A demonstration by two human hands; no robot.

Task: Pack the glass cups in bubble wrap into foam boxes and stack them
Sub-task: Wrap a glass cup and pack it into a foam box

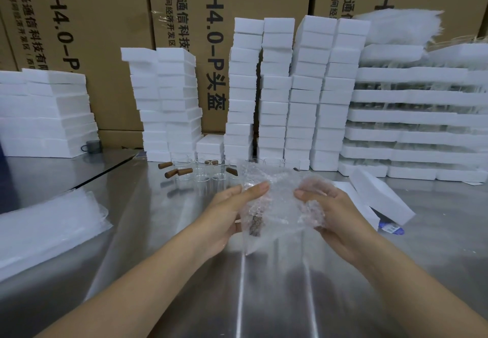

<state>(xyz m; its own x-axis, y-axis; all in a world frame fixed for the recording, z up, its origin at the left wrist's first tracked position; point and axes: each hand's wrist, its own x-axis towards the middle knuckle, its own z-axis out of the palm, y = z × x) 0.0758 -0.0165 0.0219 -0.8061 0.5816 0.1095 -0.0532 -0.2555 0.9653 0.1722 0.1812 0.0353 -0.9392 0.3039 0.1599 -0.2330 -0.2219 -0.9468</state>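
Both hands hold a clear bubble wrap sheet (280,200) above the steel table (264,298). My left hand (232,211) grips its left side, where a brown cork shows through the wrap. My right hand (335,216) curls round the right side, fingers partly under the wrap. A glass cup inside cannot be made out clearly. Several bare glass cups (206,176) and brown corks (182,172) stand just behind the hands. An open foam box (380,195) lies tilted at the right.
Tall stacks of white foam boxes (290,94) line the back, with cardboard cartons (227,7) behind them. A pile of bubble wrap sheets (45,229) lies at the left. Foam trays with glassware (417,116) are stacked at the right. A grey mug (92,146) sits far left.
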